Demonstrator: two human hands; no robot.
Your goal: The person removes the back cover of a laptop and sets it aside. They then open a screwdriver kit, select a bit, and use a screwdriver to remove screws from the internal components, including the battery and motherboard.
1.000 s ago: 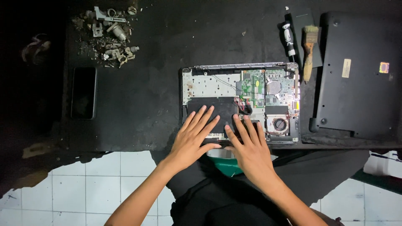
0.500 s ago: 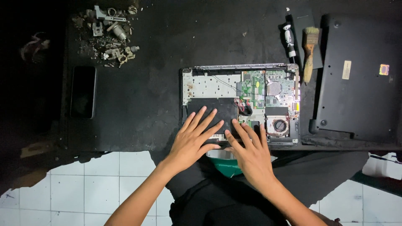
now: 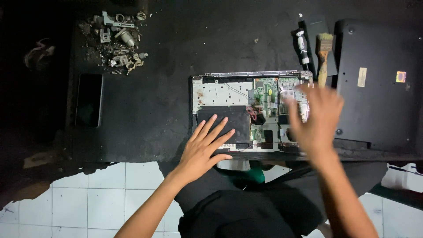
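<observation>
On the opened laptop (image 3: pixel 251 112), left hand (image 3: pixel 203 147) rests flat, fingers spread; right hand (image 3: pixel 315 119) hovers open, blurred.

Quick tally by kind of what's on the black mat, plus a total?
Opened laptop base: 1
Detached dark laptop cover: 1
Phone: 1
Paintbrush: 1
Black-and-white screwdriver-like tool: 1
Heap of small metal parts: 1
Total: 6

Left hand rests on the laptop base; right hand is blurred above its right side.
</observation>
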